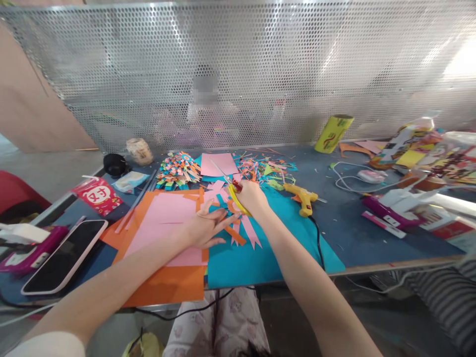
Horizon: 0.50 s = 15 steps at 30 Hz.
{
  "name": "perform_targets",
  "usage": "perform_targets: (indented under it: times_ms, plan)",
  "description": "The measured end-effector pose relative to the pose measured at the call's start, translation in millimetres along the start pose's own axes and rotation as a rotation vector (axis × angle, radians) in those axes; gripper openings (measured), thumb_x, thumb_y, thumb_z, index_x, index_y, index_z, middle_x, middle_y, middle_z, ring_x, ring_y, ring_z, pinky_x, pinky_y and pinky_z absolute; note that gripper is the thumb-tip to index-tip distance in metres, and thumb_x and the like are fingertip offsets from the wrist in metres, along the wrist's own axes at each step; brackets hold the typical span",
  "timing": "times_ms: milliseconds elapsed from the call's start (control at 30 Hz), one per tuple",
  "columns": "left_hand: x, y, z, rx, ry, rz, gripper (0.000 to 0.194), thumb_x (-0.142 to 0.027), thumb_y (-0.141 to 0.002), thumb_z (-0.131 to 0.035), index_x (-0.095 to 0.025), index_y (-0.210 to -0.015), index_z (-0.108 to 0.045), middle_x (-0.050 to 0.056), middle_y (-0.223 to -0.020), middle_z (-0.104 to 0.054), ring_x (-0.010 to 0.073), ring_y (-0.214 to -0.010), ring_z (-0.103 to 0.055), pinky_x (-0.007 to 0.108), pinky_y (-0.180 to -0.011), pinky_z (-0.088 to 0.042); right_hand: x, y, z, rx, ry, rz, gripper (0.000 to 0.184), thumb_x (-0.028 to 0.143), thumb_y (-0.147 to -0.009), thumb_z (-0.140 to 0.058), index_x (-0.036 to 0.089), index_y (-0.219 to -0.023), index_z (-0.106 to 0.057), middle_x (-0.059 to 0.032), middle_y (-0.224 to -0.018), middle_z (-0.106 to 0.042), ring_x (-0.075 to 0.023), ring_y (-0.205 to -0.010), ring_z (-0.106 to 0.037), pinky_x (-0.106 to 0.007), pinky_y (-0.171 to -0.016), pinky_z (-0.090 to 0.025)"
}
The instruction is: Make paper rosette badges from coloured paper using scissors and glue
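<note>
My right hand (pixel 252 197) is closed round the handles of a pair of yellow-handled scissors (pixel 235 198), whose blades point away to the upper left. My left hand (pixel 208 225) lies with its fingers stretched and apart at the right edge of a pink paper sheet (pixel 163 228). Beneath and beside its fingertips are cut paper pieces, among them a pink strip with a notched end (pixel 251 232) and an orange strip (pixel 235 235). Under these spreads a large blue sheet (pixel 290 253); orange paper (pixel 167 285) lies below the pink sheet.
Behind the hands lie a fringed paper cluster (pixel 178 171), a pink square (pixel 219 164) and a heap of paper shreds (pixel 256 168). A yellow glue gun (pixel 305 199) with a black cord rests at right. A phone (pixel 65 258) lies at left. A perforated metal panel (pixel 260 74) stands behind.
</note>
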<state>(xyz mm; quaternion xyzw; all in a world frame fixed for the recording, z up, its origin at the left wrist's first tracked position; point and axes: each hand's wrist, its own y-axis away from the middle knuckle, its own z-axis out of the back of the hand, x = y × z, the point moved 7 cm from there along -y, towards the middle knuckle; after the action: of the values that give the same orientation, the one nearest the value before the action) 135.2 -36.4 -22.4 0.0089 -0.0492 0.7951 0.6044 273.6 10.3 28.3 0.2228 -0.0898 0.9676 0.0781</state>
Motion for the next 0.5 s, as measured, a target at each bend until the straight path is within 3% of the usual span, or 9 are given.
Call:
perform_targets:
  times_ms: [100,200,267,400,500]
  plan:
    - [17,0,9.6,-0.082,0.079,0.112,0.073,-0.048,-0.094,-0.033,-0.013,-0.151,-0.005,0.020,-0.124,-0.060,0.0334,-0.125,-0.047,0.054,-0.105,-0.025,-6,-4,0,-0.010,0.004,-0.023,0.039,0.050,-0.088,-0.049,0.017,-0.093,-0.068,-0.0143,-0.096,-0.072,-0.0243,-0.090,-0.067,-0.026,-0.064,-0.041]
    - [47,3,35.3,-0.313,0.221,0.327,0.090,-0.049,-0.091,-0.045,-0.013,-0.149,0.013,0.013,-0.111,-0.069,0.0306,-0.121,-0.050,0.056,-0.104,-0.020,-13,-8,2,-0.022,0.002,-0.053,0.040,0.052,-0.087,-0.049,0.017,-0.094,-0.068,-0.0132,-0.095,-0.072,-0.0248,-0.089,-0.067,-0.026,-0.062,-0.040]
    - [62,2,48.4,-0.407,0.314,0.436,0.091,-0.046,-0.089,-0.052,-0.017,-0.150,0.009,0.008,-0.102,-0.072,0.0273,-0.119,-0.052,0.051,-0.103,-0.021,-17,-10,5,-0.035,-0.004,-0.066,0.041,0.053,-0.087,-0.048,0.018,-0.095,-0.068,-0.0121,-0.095,-0.072,-0.0243,-0.088,-0.067,-0.026,-0.061,-0.040]
    - [68,-11,46.4,-0.314,0.401,0.500,0.073,-0.033,-0.088,-0.057,-0.021,-0.149,-0.018,0.002,-0.088,-0.075,0.0247,-0.113,-0.057,0.046,-0.099,-0.021,-22,-11,14,-0.072,-0.008,-0.088,0.043,0.051,-0.090,-0.043,0.017,-0.097,-0.068,-0.0122,-0.097,-0.072,-0.0238,-0.091,-0.067,-0.025,-0.062,-0.040]
    - [60,-17,29.4,-0.189,0.390,0.486,0.075,-0.025,-0.083,-0.063,-0.021,-0.147,-0.023,0.001,-0.089,-0.075,0.0253,-0.114,-0.057,0.044,-0.096,-0.023,-25,-12,16,-0.085,-0.006,-0.117,0.041,0.047,-0.091,-0.043,0.016,-0.097,-0.068,-0.0137,-0.097,-0.072,-0.0245,-0.092,-0.067,-0.026,-0.063,-0.041]
